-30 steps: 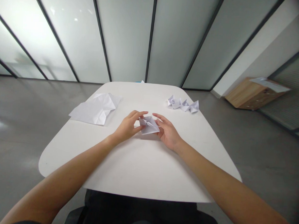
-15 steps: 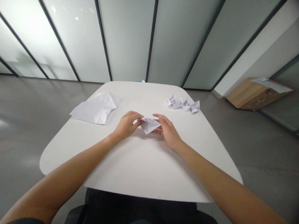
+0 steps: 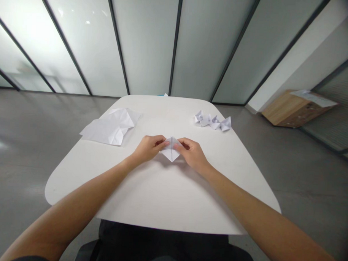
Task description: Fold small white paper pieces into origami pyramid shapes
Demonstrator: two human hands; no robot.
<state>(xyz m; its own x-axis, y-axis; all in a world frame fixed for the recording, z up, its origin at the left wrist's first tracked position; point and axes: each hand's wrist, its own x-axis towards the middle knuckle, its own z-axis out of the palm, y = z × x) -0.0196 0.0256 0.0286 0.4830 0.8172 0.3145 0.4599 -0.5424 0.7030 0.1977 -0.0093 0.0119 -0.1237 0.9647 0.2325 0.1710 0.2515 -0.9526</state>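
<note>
Between my hands, just above the white table (image 3: 171,199), is a piece of folded white paper (image 3: 171,154). It has a diamond shape, with a crease down its middle and one corner pointing toward me. My left hand (image 3: 149,148) pinches its left side, thumb on the near face. On the right side my right hand (image 3: 192,153) grips it the same way, its thumb lying near the middle crease. The fingers behind the paper are partly hidden.
Creased white paper sheets (image 3: 109,127) lie at the table's left edge. Several small folded paper shapes (image 3: 212,121) sit in a row at the far right. Beyond the table are frosted glass panels (image 3: 145,42) and a wooden box (image 3: 297,108) on the floor.
My right hand has closed on the paper's right side, where its fingers were spread before. The paper has turned so that its creased diamond face shows evenly toward me.
</note>
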